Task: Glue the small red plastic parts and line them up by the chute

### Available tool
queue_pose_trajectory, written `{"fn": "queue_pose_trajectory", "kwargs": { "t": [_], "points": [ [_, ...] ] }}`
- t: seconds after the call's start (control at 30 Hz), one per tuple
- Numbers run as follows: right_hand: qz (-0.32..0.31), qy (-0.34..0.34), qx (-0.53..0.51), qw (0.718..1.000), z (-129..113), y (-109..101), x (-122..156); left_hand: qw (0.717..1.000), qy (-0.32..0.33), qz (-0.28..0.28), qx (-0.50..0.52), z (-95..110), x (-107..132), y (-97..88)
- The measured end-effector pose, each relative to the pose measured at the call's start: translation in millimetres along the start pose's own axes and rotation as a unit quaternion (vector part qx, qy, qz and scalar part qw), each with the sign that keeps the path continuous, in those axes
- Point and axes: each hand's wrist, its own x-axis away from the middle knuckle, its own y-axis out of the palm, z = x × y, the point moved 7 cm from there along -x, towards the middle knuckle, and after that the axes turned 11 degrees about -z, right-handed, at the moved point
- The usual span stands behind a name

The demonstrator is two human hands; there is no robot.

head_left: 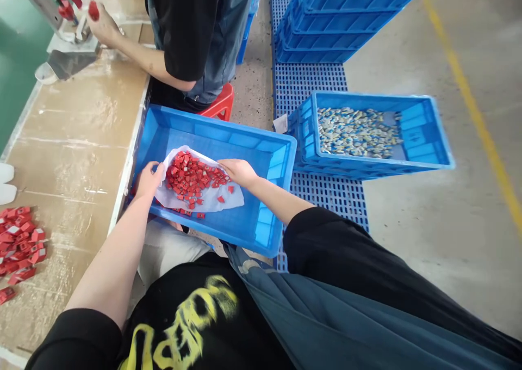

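Observation:
Both hands hold a white sheet (228, 200), which looks like thin plastic or paper, inside a blue crate (212, 136). Small red parts (191, 177) are heaped on the sheet, and a few lie on the crate floor by its near edge. My left hand (149, 180) pinches the sheet's left edge, close to the crate's left wall. On the far right side, my right hand (238, 171) grips the sheet's upper edge with fingers together. The sheet's rim curls up at the back around the parts.
At left, a brown-covered table (81, 136) bears a pile of red parts (20, 242). A co-worker's hand (101, 27) holds a red part beside a bench press (69, 27). Right of me stand a crate of pale parts (359, 133), stacked blue crates (338, 22) and a red stool (220, 103).

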Motion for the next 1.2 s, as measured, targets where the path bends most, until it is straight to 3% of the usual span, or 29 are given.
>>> {"fn": "queue_pose_trajectory", "kwargs": {
  "t": [0.13, 0.2, 0.33, 0.43, 0.57, 0.77, 0.97, 1.2],
  "points": [
    [-0.061, -0.182, 0.053, 0.98, -24, 20, 31, 0.995, 0.034, -0.062, -0.069, 0, 13, 10.7],
    [-0.076, -0.234, 0.064, 0.967, -30, 25, 46, 0.99, 0.052, -0.08, -0.102, 0, 21, 13.1],
    [-0.088, -0.259, 0.079, 0.959, -36, 36, 69, 0.969, 0.093, -0.106, -0.204, 6, 42, 12.8],
    [-0.089, -0.246, 0.131, 0.956, -40, 54, 78, 0.929, 0.164, -0.139, -0.302, 17, 57, 16.3],
    [-0.05, -0.219, 0.175, 0.959, -39, 65, 75, 0.886, 0.23, -0.2, -0.351, 25, 71, 26.6],
    [-0.059, -0.237, 0.094, 0.965, -23, 41, 45, 0.889, 0.202, -0.239, -0.335, 17, 60, 29.3],
    [-0.041, -0.208, -0.004, 0.977, -3, 9, 15, 0.886, 0.2, -0.276, -0.314, 19, 39, 11.2],
    [-0.004, -0.157, -0.056, 0.986, 17, -19, -5, 0.842, 0.247, -0.288, -0.382, 30, 43, 7.6]
  ]
}}
